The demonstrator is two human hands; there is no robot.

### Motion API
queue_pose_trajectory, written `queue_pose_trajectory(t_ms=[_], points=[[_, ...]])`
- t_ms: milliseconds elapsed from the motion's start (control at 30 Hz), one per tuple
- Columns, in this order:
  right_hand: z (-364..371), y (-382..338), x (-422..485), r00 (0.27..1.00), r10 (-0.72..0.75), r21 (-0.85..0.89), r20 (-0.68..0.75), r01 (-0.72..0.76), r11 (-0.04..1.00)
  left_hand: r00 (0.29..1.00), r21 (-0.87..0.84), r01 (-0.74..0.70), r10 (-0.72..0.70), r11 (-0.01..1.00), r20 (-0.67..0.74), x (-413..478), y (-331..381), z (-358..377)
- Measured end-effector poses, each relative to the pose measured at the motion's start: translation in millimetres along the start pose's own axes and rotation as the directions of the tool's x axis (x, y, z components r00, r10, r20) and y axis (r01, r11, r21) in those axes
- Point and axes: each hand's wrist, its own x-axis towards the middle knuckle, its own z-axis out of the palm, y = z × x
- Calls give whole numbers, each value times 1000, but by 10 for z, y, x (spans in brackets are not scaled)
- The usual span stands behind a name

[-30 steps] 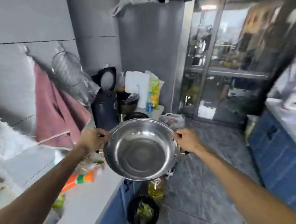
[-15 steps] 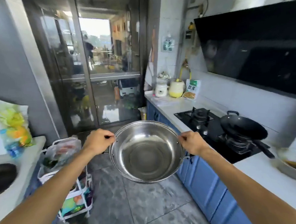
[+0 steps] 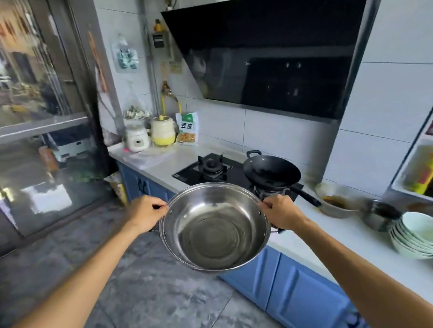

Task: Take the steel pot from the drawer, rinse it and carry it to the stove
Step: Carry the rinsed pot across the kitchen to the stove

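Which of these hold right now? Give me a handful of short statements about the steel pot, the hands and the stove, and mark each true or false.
1. Both hands grip the steel pot, the left hand and the right hand on opposite sides. True.
2. The steel pot rests on a burner. False: it is held in the air in front of the blue cabinets.
3. A black wok sits on the right burner. True.
4. The left burner holds a kettle. False: nothing stands on it.
5. The steel pot is full of vegetables. False: its shiny bottom shows, with no food in it.
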Motion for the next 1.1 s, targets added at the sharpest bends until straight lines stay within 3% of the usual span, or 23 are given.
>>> queue_pose_trajectory(t_ms=[400, 1100], points=[[720, -869, 1406, 998, 58, 34, -26, -57, 998, 990, 11, -40, 38, 999, 139, 1732, -845, -324], [1776, -1855, 5528, 998, 54, 56, 29, -56, 997, 995, 23, 31, -34, 999, 94, 5742, -2207, -83]])
